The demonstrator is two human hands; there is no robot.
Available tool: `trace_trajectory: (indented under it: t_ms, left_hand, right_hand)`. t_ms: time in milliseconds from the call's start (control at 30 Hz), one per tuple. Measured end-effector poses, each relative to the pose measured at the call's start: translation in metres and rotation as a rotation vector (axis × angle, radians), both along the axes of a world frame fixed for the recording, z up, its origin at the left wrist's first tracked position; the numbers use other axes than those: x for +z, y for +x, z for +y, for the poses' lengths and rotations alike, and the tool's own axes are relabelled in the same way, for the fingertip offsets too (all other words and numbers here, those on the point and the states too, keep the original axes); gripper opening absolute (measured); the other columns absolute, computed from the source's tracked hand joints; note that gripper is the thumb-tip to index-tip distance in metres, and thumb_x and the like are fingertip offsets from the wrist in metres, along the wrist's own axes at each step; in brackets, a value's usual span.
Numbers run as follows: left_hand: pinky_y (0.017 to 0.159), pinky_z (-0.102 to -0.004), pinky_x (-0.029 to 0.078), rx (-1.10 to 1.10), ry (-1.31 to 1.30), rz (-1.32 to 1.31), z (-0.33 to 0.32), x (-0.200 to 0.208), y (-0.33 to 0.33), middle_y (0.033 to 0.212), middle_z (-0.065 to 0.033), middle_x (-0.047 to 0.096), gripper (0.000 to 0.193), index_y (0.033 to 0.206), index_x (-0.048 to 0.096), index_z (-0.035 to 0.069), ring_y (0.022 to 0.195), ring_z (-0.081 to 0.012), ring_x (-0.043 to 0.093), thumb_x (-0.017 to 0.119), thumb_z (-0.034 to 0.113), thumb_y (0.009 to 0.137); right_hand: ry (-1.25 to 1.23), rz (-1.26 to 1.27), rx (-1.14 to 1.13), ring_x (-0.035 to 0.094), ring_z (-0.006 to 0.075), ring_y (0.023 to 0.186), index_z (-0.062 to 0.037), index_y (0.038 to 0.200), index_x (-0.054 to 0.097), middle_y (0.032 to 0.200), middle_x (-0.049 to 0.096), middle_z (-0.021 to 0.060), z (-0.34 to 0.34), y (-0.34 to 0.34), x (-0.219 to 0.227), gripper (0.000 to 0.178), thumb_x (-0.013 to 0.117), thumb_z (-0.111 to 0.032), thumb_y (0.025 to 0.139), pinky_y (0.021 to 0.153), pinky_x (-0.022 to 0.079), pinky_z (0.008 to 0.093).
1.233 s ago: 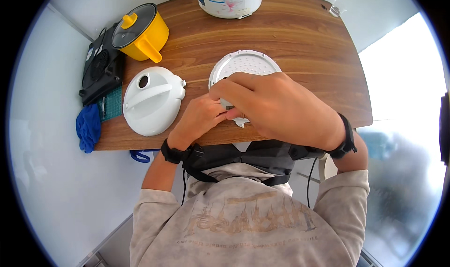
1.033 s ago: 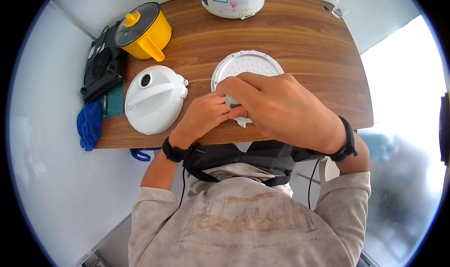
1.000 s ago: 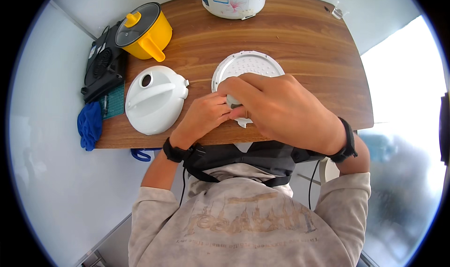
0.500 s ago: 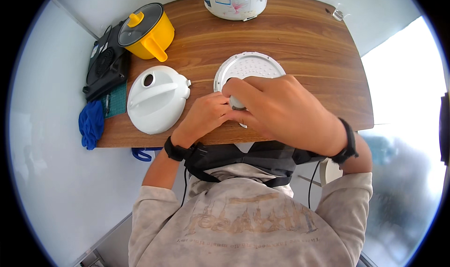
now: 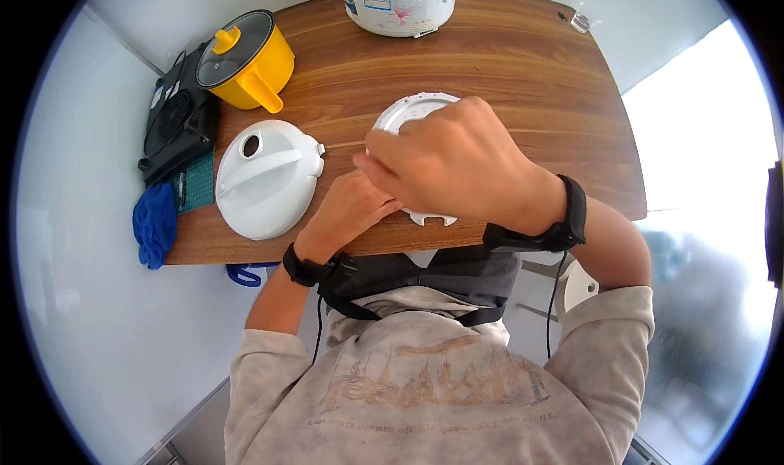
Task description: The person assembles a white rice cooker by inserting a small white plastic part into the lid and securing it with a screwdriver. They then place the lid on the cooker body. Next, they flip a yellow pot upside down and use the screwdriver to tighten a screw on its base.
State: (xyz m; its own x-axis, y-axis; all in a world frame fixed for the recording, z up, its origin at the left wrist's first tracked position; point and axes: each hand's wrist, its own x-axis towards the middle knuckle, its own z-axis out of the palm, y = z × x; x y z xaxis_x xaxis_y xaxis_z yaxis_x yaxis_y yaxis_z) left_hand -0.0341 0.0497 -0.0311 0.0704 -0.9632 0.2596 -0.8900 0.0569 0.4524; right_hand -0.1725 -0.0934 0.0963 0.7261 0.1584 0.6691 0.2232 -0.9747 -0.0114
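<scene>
A round white plate (image 5: 400,115), with a rim and small notched tabs, lies near the table's front edge; it looks like the inner panel of a rice cooker lid. My right hand (image 5: 461,167) is raised over it, fingers curled and pressed together; whatever they hold is hidden. My left hand (image 5: 347,210) reaches to the plate's left front edge, its fingertips covered by the right hand. Left of it sits a white rice cooker lid (image 5: 269,183) with a handle bar and a round hole.
At the far side stands a white rice cooker body (image 5: 400,12). A yellow pot (image 5: 261,69) with a glass lid sits by a black appliance (image 5: 175,122). A blue cloth (image 5: 155,224) and a green mat (image 5: 196,183) lie at the left; a small clear cup (image 5: 581,22) is far right.
My right hand has lifted and turned over the plate, its fingers now slightly left. The light grey round part seen between my hands is hidden now. The view has shifted slightly.
</scene>
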Motion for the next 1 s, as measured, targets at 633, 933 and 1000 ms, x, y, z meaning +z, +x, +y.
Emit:
trace_trajectory:
  t_ms: [633, 933, 1000]
  left_hand:
    - [0.081, -0.0394, 0.055, -0.002, -0.039, 0.164, -0.002, 0.012, -0.007, 0.099, -0.0095, 0.071, 0.012, 0.098, 0.072, 0.004, 0.095, -0.0295, 0.067, 0.069, 0.011, 0.088]
    - [0.078, -0.0401, 0.056, -0.053, -0.05, 0.151, -0.002, 0.005, -0.002, 0.097, -0.0126, 0.073, 0.01, 0.097, 0.072, 0.003, 0.095, -0.0329, 0.068, 0.067, 0.006, 0.089]
    - [0.078, -0.0405, 0.056, -0.057, -0.018, 0.167, -0.002, 0.004, -0.001, 0.098, -0.0129, 0.073, 0.01, 0.097, 0.072, 0.003, 0.096, -0.0335, 0.068, 0.067, 0.006, 0.089]
  right_hand:
    - [0.216, 0.285, -0.026, 0.062, 0.0278, 0.048, -0.0049, 0.079, 0.057, 0.053, 0.056, 0.0101, 0.013, -0.02, 0.012, 0.026, 0.075, -0.024, 0.08, 0.045, 0.045, 0.0345]
    - [0.161, 0.493, 0.027, 0.062, 0.0284, 0.062, -0.0089, 0.108, 0.054, 0.064, 0.057, 0.0097, 0.001, -0.018, 0.015, 0.023, 0.065, -0.024, 0.095, 0.053, 0.046, 0.041]
    - [0.152, 0.491, 0.057, 0.062, 0.0284, 0.063, -0.0089, 0.11, 0.054, 0.064, 0.057, 0.0101, -0.001, -0.019, 0.015, 0.023, 0.065, -0.024, 0.095, 0.053, 0.046, 0.0409]
